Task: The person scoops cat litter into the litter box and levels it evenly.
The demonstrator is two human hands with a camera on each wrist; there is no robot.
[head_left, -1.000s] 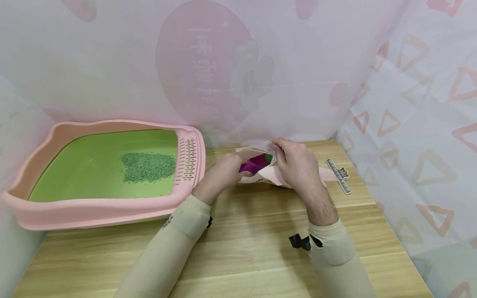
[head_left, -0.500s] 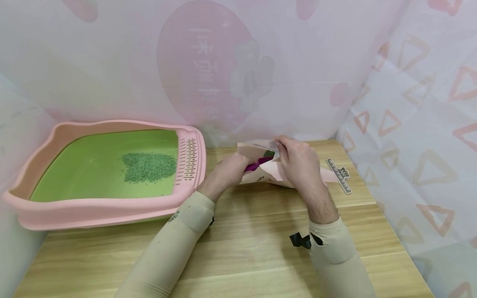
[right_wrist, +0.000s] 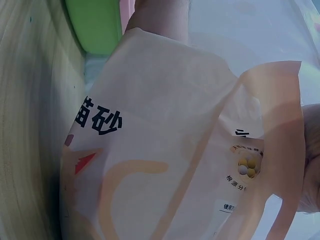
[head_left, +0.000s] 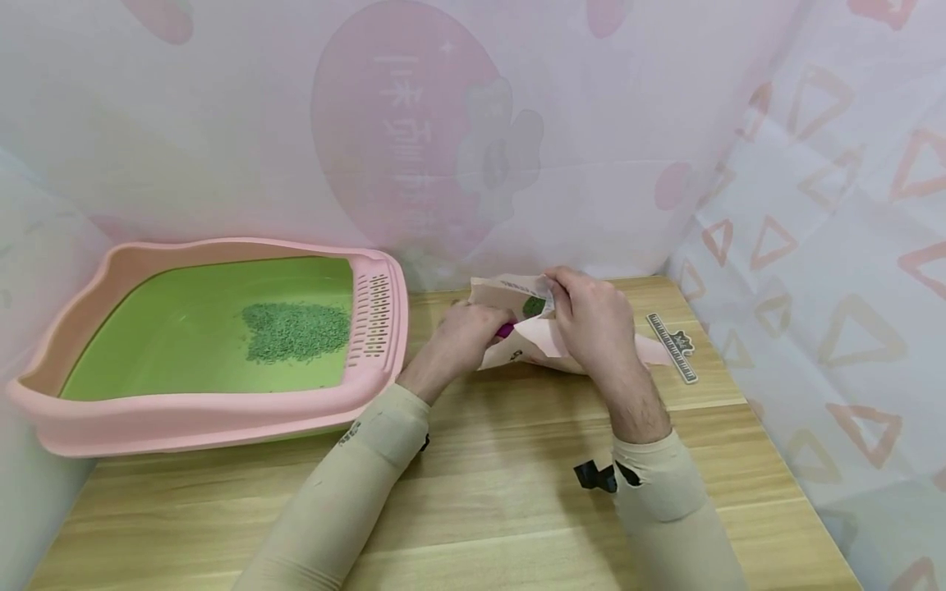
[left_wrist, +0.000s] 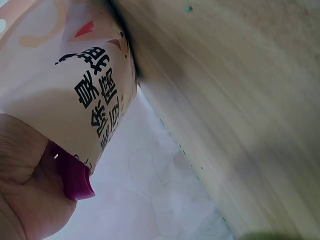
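Purple scoop (left_wrist: 77, 177), gripped by left hand (head_left: 467, 335) at mouth of cat-litter bag (right_wrist: 145, 140). Right hand (head_left: 597, 324) pinches bag's edge.

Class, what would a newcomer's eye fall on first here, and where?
Probably the large pink and green tray at the head view's left, with green pellets inside. Next, the pale bag to its right: the left hand holds a purple tool at the bag's mouth, whose edge the right hand grips.

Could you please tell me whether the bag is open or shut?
The bag is open: the right hand grips its edge, and green granules show inside its gaping mouth.
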